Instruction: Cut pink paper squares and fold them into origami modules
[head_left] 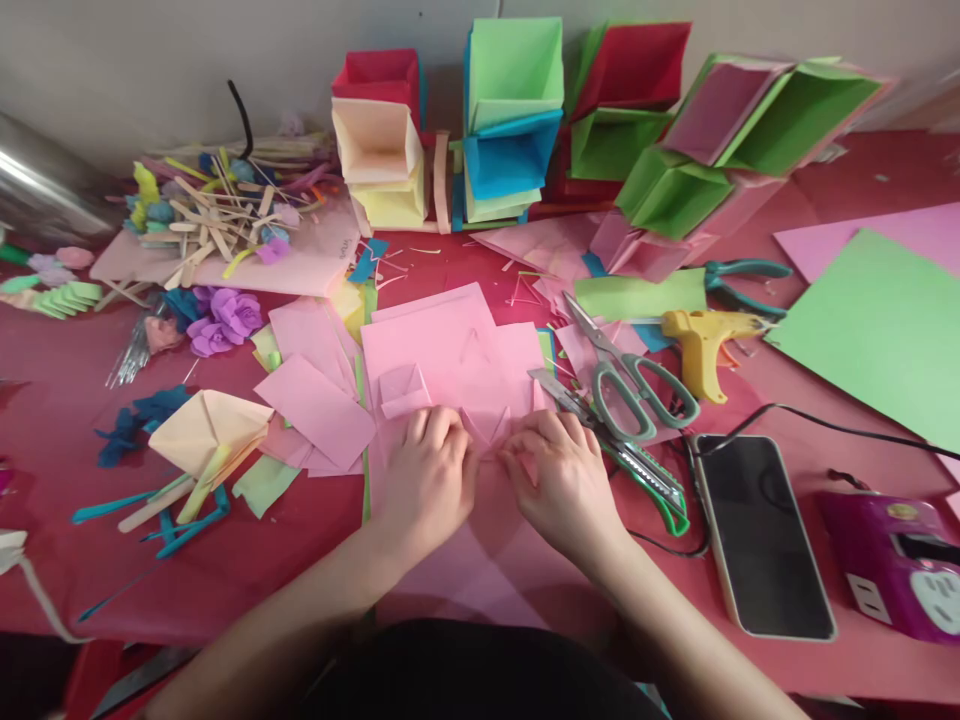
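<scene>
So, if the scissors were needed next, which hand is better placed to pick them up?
Probably the right hand: the scissors lie on its side, close by, with the handles nearer than the tips. The left hand is farther off and would likely have to reach past the right.

Right of grip: phone (765, 540), screen dark; farther right, socket block (874, 540). Right and beyond: glue gun (701, 345), pliers (750, 268) just past it. Left, beyond: flowers (225, 320), heaped sticks (206, 225)
</scene>
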